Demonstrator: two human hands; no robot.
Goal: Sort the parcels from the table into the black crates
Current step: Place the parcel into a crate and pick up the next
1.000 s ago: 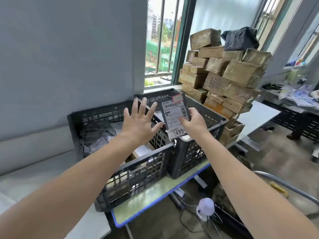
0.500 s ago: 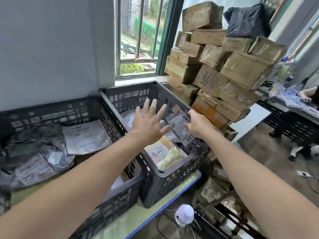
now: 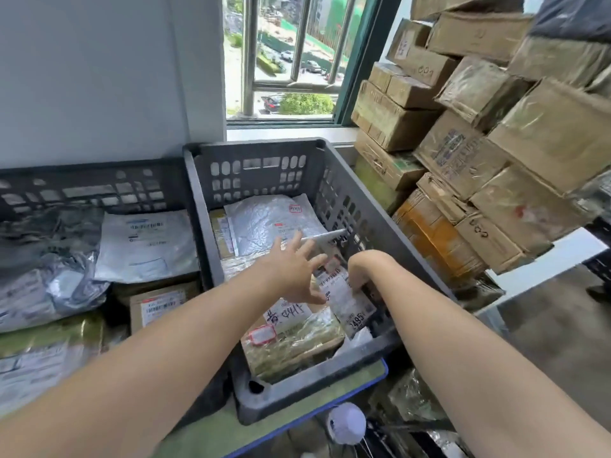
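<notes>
Head | right grip [image 3: 362, 269] holds parcel [image 3: 345, 300] in crate [image 3: 258, 166] | left grip [image 3: 292, 272] spread | green table [image 3: 198, 438], window [image 3: 291, 54]

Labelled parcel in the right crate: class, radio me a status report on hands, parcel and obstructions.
Left hand open, hovering over right crate. Right hand grips labelled parcel, low inside crate. Taped parcel beneath; nothing blocking.

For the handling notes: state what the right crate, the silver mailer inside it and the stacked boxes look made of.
Right crate: dark moulded plastic, matte, slotted walls. Silver mailer: probably foil-faced bubble film, shiny and dimpled. Stacked boxes: brown cardboard, glossy as if tape-wrapped.
</notes>
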